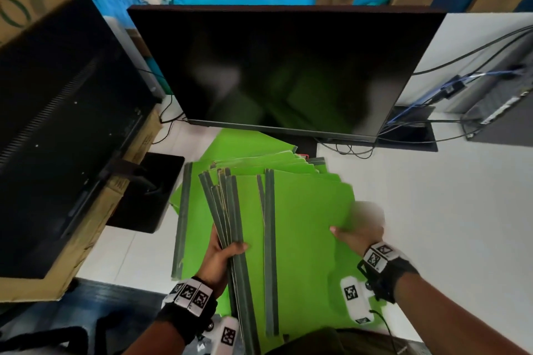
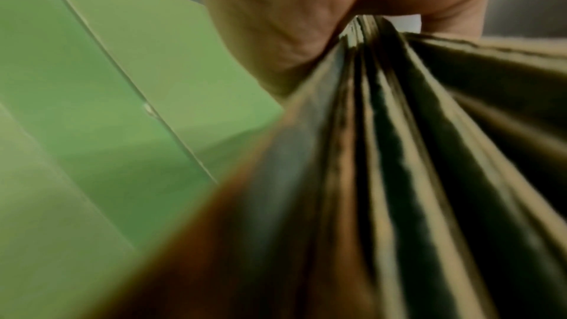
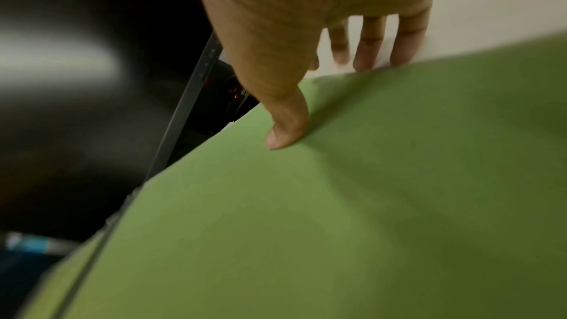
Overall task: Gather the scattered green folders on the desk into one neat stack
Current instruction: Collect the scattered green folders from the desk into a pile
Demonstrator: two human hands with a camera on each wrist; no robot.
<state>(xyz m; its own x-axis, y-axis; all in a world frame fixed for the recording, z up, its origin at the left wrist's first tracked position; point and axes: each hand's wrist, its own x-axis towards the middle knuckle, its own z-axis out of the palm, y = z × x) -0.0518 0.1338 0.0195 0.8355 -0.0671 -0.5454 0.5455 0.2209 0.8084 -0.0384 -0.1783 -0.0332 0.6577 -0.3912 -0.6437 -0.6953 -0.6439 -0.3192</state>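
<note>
On the tabletop [image 1: 432,196], we see one fanned pile of green folders [image 1: 302,210] and two monitors [image 1: 274,72]. Our left hand [image 1: 222,256] grips the folders' spines; our right hand [image 1: 357,236] pinches the top cover's edge, thumb above, fingers beneath.

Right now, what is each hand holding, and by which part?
Left hand grips the fanned green folders by their grey spines; right hand pinches the top folder's right edge.

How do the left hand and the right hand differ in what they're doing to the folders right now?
The left hand grips a fanned bundle of folders at their dark spines, thumb curled over the top; the right hand pinches the top folder at its plain green edge, thumb on top and fingers behind it. The left grip takes several folders; how many the right takes is hidden. Both wear wrist cameras.
</note>
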